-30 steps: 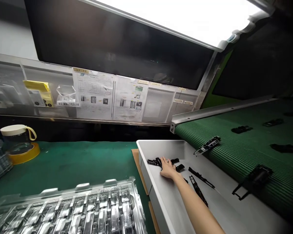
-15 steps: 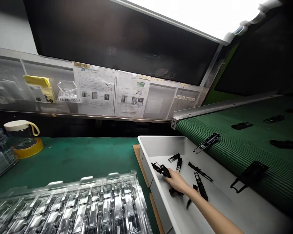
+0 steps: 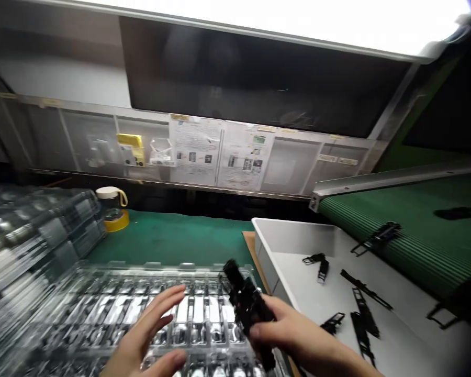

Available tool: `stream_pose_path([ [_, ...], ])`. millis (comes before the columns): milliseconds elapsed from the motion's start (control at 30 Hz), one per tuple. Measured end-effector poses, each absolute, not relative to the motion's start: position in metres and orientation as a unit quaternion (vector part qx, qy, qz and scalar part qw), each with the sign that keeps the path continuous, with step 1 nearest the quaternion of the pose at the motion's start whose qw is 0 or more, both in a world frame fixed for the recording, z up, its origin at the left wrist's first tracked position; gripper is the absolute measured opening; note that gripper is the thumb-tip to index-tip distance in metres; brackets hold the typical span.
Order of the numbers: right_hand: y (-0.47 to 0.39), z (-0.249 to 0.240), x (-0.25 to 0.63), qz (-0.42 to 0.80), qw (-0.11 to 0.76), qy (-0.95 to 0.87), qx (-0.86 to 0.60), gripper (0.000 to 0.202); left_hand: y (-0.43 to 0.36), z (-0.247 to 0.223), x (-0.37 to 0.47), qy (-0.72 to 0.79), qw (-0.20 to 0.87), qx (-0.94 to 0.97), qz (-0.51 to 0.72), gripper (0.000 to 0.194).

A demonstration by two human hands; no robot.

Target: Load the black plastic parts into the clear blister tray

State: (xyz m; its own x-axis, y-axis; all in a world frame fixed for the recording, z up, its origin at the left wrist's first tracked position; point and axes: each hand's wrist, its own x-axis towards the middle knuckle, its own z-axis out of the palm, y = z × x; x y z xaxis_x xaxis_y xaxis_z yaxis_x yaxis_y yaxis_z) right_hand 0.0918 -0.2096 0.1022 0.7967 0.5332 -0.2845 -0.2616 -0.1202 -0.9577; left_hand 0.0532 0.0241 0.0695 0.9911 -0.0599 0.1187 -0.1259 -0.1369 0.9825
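My right hand point(image 3: 277, 327) grips black plastic parts point(image 3: 245, 303), held tilted above the right end of a clear blister tray point(image 3: 121, 309). How many parts are in the grip cannot be made out. My left hand point(image 3: 151, 332) hovers over the same tray to the left, fingers spread and nothing between them. Right of my right hand, a white bin point(image 3: 298, 272) holds several loose black parts point(image 3: 365, 309).
Stacked clear trays point(image 3: 63, 225) stand at the left. A cup point(image 3: 112, 201) rests by a yellow tape roll point(image 3: 116, 222) on the green table point(image 3: 172, 235). On the right, a green conveyor point(image 3: 424, 209) carries black parts over the bin's edge.
My right hand has come out of the white bin to above the clear tray with black parts. My left hand has come into view. The camera has turned left.
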Motion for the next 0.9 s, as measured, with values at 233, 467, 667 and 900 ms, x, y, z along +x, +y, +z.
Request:
stream_pose_path([
  [233, -0.151, 0.082, 0.088, 0.375, 0.582, -0.174, -0.701, 0.032, 0.027, 0.092, 0.060, -0.059, 0.755, 0.648, -0.078, 0.024],
  [467, -0.145, 0.049, 0.100, 0.343, 0.640, -0.076, -0.683, 0.034, 0.050, 0.090, 0.051, 0.069, 0.864, 0.499, 0.023, 0.020],
  [667, -0.146, 0.063, 0.095, 0.287, 0.622, -0.129, -0.717, 0.034, 0.050, 0.086, 0.057, 0.139, 0.849, 0.502, -0.090, 0.018],
  [900, -0.149, 0.074, 0.086, 0.131, 0.396, -0.477, -0.774, 0.036, 0.044, 0.065, 0.058, 0.097, 0.795, 0.537, -0.266, 0.038],
])
